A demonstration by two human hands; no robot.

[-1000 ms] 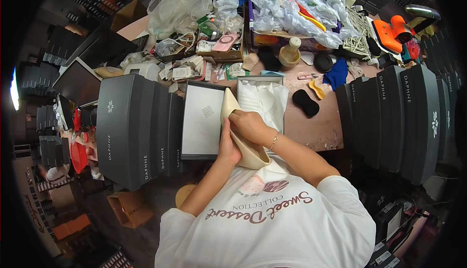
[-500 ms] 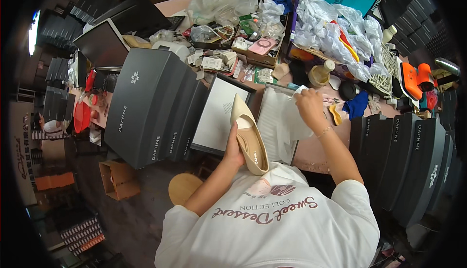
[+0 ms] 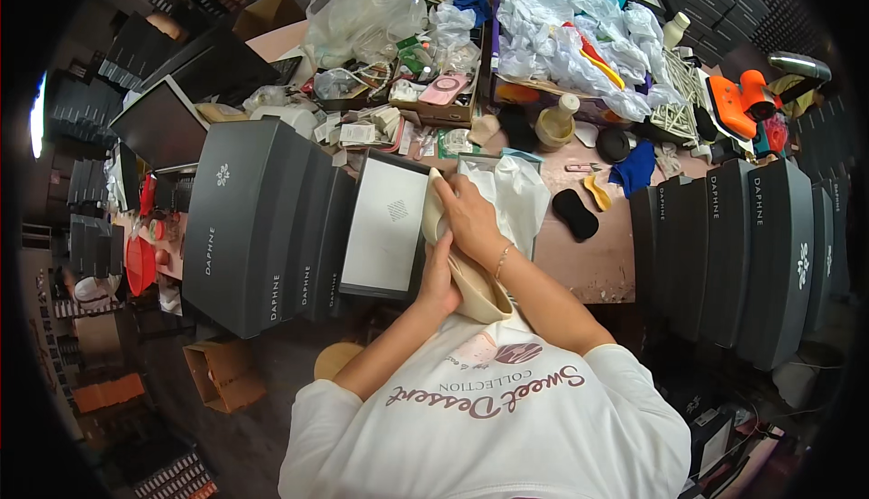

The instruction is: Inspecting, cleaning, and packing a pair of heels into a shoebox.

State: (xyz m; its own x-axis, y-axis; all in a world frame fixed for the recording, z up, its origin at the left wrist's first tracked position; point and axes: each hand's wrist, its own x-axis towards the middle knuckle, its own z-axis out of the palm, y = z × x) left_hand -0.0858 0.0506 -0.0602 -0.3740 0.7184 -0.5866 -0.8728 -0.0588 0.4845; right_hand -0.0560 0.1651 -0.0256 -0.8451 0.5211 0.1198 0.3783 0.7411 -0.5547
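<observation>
Cream pump (image 3: pixel 484 294) is held at the table's (image 3: pixel 593 268) near edge, toe toward the far edge. The left hand (image 3: pixel 441 280) clasps its side. The right hand (image 3: pixel 472 218), shifted from the white tissue (image 3: pixel 522 190) half a second earlier, covers the toe end; whether its fingers pinch anything cannot be told. The tissue now bunches higher.

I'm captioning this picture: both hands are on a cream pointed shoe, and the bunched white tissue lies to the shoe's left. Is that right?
Not quite: the bunched white tissue lies to the right of the cream pointed shoe, as the head view shows. The rest holds: the left hand and the right hand are both on the shoe.
</observation>
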